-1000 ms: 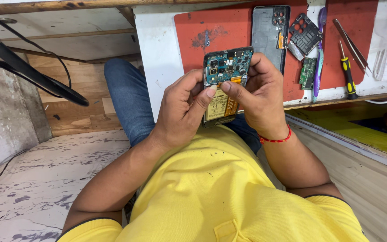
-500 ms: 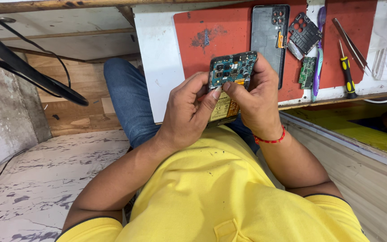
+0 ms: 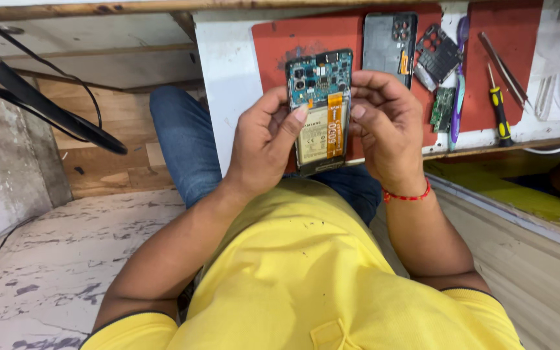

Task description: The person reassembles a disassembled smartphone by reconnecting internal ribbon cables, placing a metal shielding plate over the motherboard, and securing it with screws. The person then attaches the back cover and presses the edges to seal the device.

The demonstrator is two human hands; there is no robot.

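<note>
I hold an opened phone upright between both hands, its back cover off, showing a green circuit board at the top, a pale battery and an orange flex strip. My left hand grips its left edge with the thumb on the battery. My right hand, with a red thread at the wrist, grips the right edge. The phone hovers over my lap, in front of a red work mat.
On the mat lie a dark phone back cover, a black camera frame piece, a small green board, a purple toothbrush, a yellow-black screwdriver and tweezers. A black cable crosses the left.
The phone has tilted up from a flat, foreshortened angle to face the camera, so the battery and orange strip now show fully. Both hands kept their grip.
</note>
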